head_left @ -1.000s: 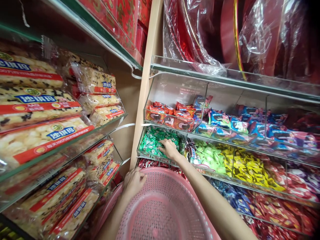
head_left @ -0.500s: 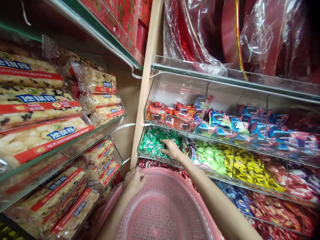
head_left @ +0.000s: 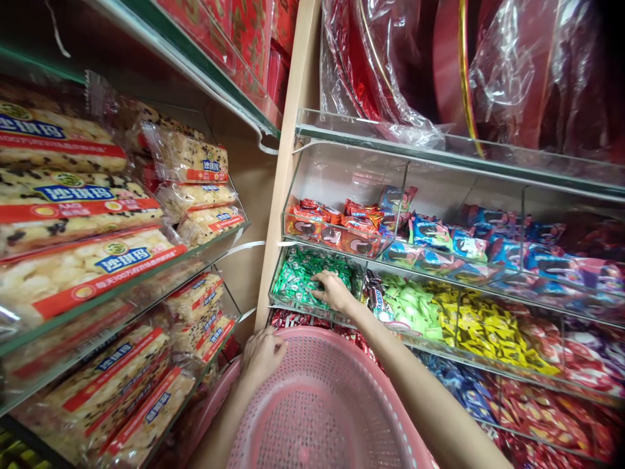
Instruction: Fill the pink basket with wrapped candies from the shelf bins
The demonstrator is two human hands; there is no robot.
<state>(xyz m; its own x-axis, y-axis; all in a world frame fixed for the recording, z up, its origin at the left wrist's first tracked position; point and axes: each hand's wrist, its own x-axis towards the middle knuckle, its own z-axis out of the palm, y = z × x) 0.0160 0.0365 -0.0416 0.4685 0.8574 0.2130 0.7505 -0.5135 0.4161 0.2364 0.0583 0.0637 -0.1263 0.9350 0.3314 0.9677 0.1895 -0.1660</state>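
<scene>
A pink perforated basket (head_left: 312,417) fills the bottom middle, its bottom bare. My left hand (head_left: 263,357) is closed over the basket's upper left rim, fingers curled. My right hand (head_left: 332,292) reaches into a clear bin of green-wrapped candies (head_left: 297,270), with thumb and fingers apart at the candies. No candy shows between the fingers.
Bars in clear and red wrappers (head_left: 117,260) fill the left shelves. On the right are bins of light green (head_left: 413,306) and yellow candies (head_left: 488,332), with blue packets (head_left: 430,231) above. A wooden post (head_left: 280,169) stands between the shelves.
My right hand has shifted very slightly to the left over the green candies. The left hand and basket have stayed in place.
</scene>
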